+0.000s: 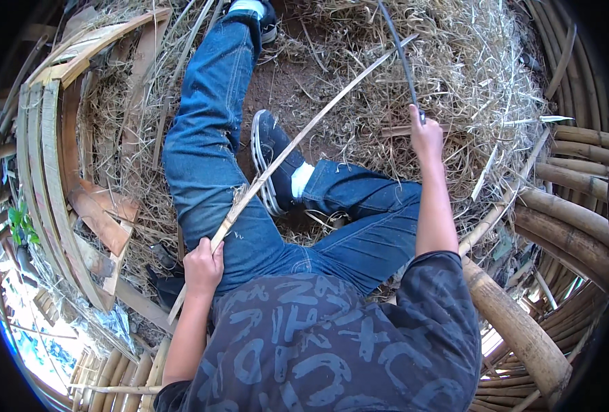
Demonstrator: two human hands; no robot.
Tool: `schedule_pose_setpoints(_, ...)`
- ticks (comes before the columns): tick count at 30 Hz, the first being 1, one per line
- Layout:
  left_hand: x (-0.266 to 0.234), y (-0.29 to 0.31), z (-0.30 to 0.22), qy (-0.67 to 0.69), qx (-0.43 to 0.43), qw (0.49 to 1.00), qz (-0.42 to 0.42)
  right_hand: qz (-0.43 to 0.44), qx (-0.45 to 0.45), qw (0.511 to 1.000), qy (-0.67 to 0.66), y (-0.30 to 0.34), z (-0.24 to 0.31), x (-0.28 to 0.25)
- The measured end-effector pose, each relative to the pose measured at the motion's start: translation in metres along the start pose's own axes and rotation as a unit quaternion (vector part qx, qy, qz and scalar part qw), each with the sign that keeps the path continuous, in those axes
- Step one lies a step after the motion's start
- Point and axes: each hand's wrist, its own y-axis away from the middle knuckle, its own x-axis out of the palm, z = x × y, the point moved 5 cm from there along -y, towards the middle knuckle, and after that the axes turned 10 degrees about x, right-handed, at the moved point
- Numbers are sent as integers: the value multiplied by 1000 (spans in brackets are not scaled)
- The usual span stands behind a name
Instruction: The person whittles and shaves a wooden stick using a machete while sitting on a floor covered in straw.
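My left hand (203,266) is closed around a long split bamboo strip (235,209), near its lower end. The strip slants up to the right across my left thigh, frayed where it lies over the jeans. Its far tip reaches close to a long, thin dark blade, apparently a machete (404,65). My right hand (426,137) grips that tool's handle, with the thumb along it and the blade pointing away from me, past the upper edge of the view. Whether blade and strip touch, I cannot tell.
Dry shavings (469,62) cover the ground around my legs. A slatted wooden crate (40,172) stands at the left. Thick bamboo poles (517,323) lie at the right, with stacked bamboo (572,182) beyond. My left leg is stretched out, the right bent, with a dark shoe (277,154) between.
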Motion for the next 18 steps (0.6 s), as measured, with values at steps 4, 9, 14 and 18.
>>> schedule_pose_setpoints(4, -2, 1, 3, 12, 0, 1000, -6, 27, -64, 996, -58, 54, 32, 15)
schedule_pose_setpoints(9, -6, -6, 0, 43, 4, 999, -12, 143, -95, 975, -138, 143, 67, 43)
schedule_pose_setpoints(14, -8, -10, 0, 27, 3, 1000, 1, 235, -170, 947, -141, 218, 113, 59)
schedule_pose_setpoints(18, -11, -12, -2, 25, -10, 1000, -4, 257, -211, 924, -189, 223, 130, 55)
